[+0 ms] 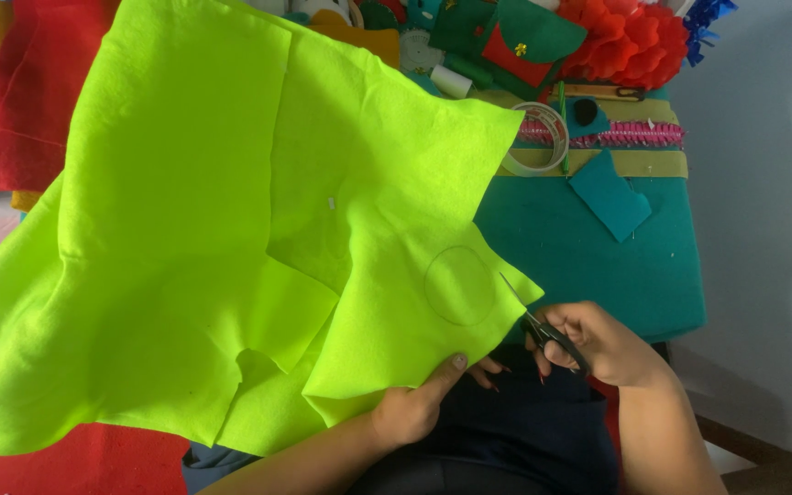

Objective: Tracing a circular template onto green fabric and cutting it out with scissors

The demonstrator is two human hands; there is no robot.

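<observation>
A large sheet of neon yellow-green felt (194, 229) hangs spread in front of me, with a drawn circle (458, 285) near its lower right edge. My left hand (419, 403) pinches the felt's bottom edge just below that circle, thumb on top. My right hand (598, 344) holds small black-handled scissors (533, 321), their blades pointing up-left at the felt's edge beside the circle.
A teal felt-covered table (588, 266) lies behind, with a loose teal scrap (609, 194), a tape roll (543, 137), pink trim (616, 135) and a red paper flower (630, 41). Red cloth (34, 82) sits at top left and bottom left. A pale wall is right.
</observation>
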